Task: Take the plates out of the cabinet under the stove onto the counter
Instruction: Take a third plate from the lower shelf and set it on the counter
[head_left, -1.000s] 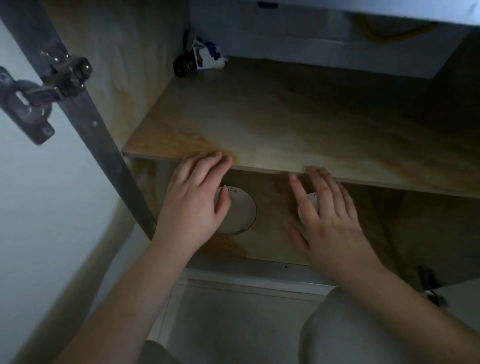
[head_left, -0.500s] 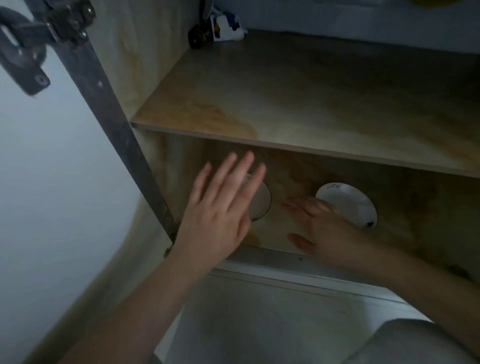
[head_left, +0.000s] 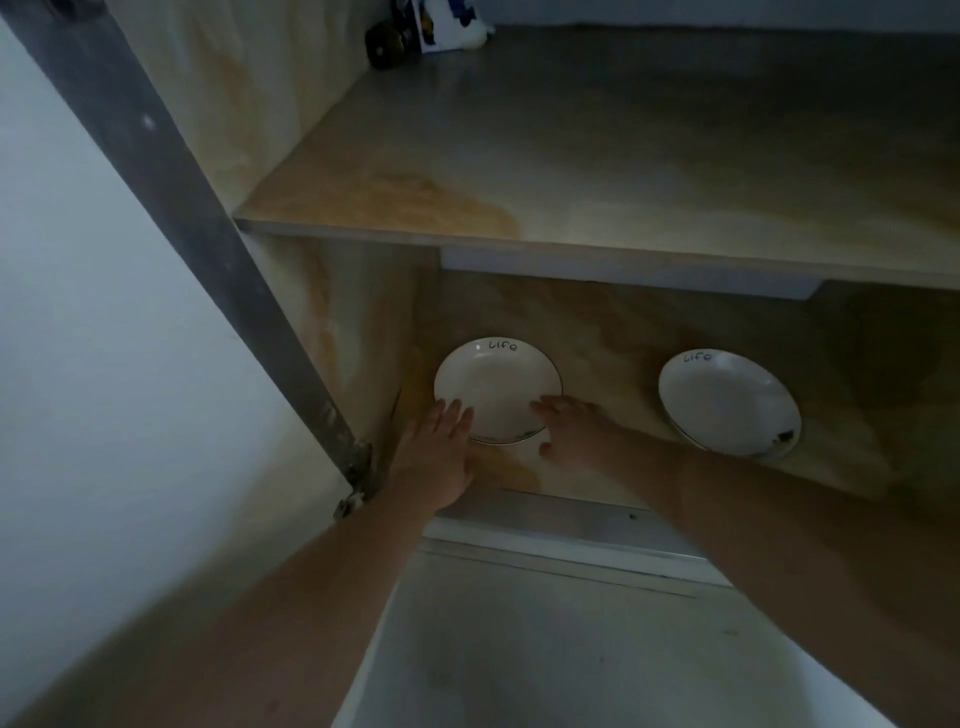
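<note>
Two white plates with the word "life" written near the rim lie flat on the cabinet's wooden bottom shelf (head_left: 597, 332). The left plate (head_left: 496, 387) sits near the left wall; the right plate (head_left: 727, 400) lies apart from it. My left hand (head_left: 441, 452) reaches in with fingers spread, fingertips at the left plate's near-left rim. My right hand (head_left: 576, 428) rests at the same plate's near-right rim, fingers apart, thumb on the shelf. Neither hand has lifted the plate.
An upper wooden shelf (head_left: 571, 171) overhangs the plates, with a small dark object and a white packet (head_left: 441, 26) at its back left corner. The open cabinet door (head_left: 104, 312) with its hinge stands to the left. A metal sill (head_left: 561, 525) edges the cabinet front.
The view has dropped under the upper shelf, showing both plates in full. My right hand has shifted left from beside the right plate to the left plate; my left hand has lowered to its rim.
</note>
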